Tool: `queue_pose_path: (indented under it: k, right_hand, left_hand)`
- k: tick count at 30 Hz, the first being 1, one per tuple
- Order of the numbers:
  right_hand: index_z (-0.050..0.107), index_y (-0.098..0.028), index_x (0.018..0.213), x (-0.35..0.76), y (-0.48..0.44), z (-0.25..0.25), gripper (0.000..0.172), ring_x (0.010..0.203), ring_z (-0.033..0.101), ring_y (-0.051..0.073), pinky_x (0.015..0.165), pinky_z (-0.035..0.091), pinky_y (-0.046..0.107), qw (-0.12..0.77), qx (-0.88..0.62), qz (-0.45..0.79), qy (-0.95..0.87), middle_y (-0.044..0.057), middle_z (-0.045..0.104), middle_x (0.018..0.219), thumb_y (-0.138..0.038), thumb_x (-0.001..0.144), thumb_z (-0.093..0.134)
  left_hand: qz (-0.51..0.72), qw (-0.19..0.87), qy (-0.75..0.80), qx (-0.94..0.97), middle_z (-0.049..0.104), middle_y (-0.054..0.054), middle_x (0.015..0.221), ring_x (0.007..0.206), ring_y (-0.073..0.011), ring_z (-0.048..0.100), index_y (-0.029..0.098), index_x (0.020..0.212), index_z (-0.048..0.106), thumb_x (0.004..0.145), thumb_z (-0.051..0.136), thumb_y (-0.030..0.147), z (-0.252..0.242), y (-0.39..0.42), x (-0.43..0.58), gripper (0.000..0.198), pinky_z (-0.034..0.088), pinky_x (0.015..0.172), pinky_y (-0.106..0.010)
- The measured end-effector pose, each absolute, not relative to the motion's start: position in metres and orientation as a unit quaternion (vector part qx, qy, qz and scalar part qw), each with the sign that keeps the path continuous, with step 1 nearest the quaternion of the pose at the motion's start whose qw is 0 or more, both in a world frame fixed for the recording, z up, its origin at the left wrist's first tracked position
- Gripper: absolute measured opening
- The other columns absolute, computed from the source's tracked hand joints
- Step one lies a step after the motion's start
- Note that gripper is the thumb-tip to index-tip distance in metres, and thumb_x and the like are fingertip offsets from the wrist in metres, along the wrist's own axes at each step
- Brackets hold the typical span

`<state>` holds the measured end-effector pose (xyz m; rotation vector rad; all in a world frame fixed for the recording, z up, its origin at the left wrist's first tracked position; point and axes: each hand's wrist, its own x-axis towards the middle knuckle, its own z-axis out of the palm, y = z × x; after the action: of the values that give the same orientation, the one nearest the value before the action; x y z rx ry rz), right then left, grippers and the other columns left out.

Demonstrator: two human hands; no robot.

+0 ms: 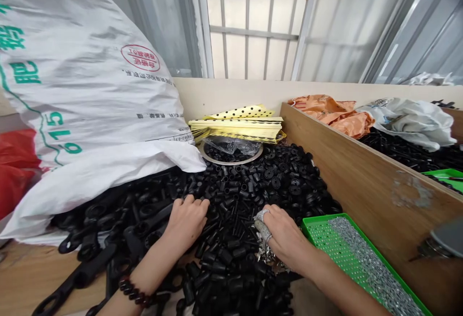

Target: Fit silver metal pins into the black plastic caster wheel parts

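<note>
My left hand [188,218] is closed, its fingers curled down into the heap of black plastic parts. Beside it lies a long black handle-like piece [159,218]; whether the fingers hold it is hidden. Pale wrappings cover some fingers of my right hand [282,231], which is closed over the heap with its fingertips out of sight. Just below that hand are small silvery metal pieces [266,254]. Short black tubes [226,256] lie between and in front of both hands, with thin black screw-like pieces [237,219] further in.
A green tray [307,224] of small silver parts stands at right, beside a wooden divider [347,161]. A big white sack [94,75] leans at left. Behind are a metal bowl [231,163] and yellow dotted sheets [235,128]. A dark tool tip [428,248] juts in at right.
</note>
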<state>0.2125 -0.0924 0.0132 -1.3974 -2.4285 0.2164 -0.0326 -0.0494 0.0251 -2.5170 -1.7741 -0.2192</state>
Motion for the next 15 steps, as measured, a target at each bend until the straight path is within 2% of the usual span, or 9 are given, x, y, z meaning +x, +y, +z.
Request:
queue_pose_path:
  k: [4, 8, 10, 12, 13, 15]
  right_hand:
    - [0.035, -0.021, 0.072, 0.214, -0.097, 0.020, 0.027, 0.078, 0.042, 0.020, 0.071, 0.038, 0.033, 0.175, -0.493, 0.078, -0.849, 0.005, 0.049, 0.084, 0.001, 0.056, 0.037]
    - [0.034, -0.021, 0.071, 0.214, -0.106, 0.031, 0.025, 0.076, 0.041, 0.019, 0.069, 0.038, 0.032, 0.212, -0.480, 0.095, -0.846, 0.005, 0.048, 0.082, 0.001, 0.059, 0.036]
    - [0.035, -0.021, 0.071, 0.211, -0.112, 0.038, 0.021, 0.075, 0.040, 0.019, 0.068, 0.037, 0.033, 0.243, -0.462, 0.102, -0.847, 0.004, 0.048, 0.080, 0.000, 0.068, 0.035]
    - [0.037, -0.020, 0.072, 0.209, -0.118, 0.043, 0.019, 0.074, 0.039, 0.019, 0.067, 0.036, 0.034, 0.263, -0.450, 0.093, -0.849, 0.005, 0.048, 0.079, -0.002, 0.074, 0.033]
    - [0.039, -0.020, 0.073, 0.208, -0.121, 0.045, 0.018, 0.074, 0.039, 0.019, 0.067, 0.036, 0.034, 0.268, -0.445, 0.083, -0.850, 0.005, 0.048, 0.079, -0.002, 0.075, 0.033]
    - [0.041, -0.018, 0.074, 0.208, -0.125, 0.048, 0.018, 0.074, 0.039, 0.020, 0.067, 0.035, 0.035, 0.277, -0.440, 0.066, -0.851, 0.007, 0.048, 0.079, -0.003, 0.078, 0.032]
  left_hand:
    - [-0.116, -0.014, -0.577, -0.808, 0.067, -0.014, 0.082, 0.089, -0.0339, 0.058, 0.014, 0.081, 0.066, 0.074, 0.049, 0.008, 0.025, -0.048, -0.035, 0.019, 0.040, 0.079, -0.047]
    - [-0.187, -0.115, -0.561, -0.798, 0.067, -0.009, 0.084, 0.077, -0.0237, 0.063, 0.015, 0.099, 0.064, 0.083, 0.040, 0.021, 0.035, -0.060, -0.033, 0.029, 0.048, 0.071, -0.035]
    - [-0.243, -0.230, -0.542, -0.771, 0.067, -0.004, 0.075, 0.069, -0.0184, 0.064, 0.016, 0.104, 0.061, 0.087, 0.036, 0.027, 0.039, -0.074, -0.022, 0.032, 0.049, 0.064, -0.027]
    - [-0.376, -0.494, -0.483, -0.617, 0.067, -0.002, 0.070, 0.067, -0.0176, 0.064, 0.016, 0.097, 0.062, 0.081, 0.050, 0.030, 0.039, -0.090, -0.007, 0.024, 0.049, 0.062, -0.026]
    - [-0.414, -0.573, -0.445, -0.550, 0.066, -0.001, 0.070, 0.067, -0.0157, 0.062, 0.018, 0.092, 0.064, 0.078, 0.058, 0.030, 0.038, -0.097, 0.001, 0.020, 0.048, 0.063, -0.024]
    - [-0.460, -0.655, -0.389, -0.456, 0.065, 0.001, 0.070, 0.063, -0.0115, 0.058, 0.018, 0.081, 0.067, 0.071, 0.070, 0.029, 0.037, -0.109, 0.016, 0.015, 0.045, 0.061, -0.020]
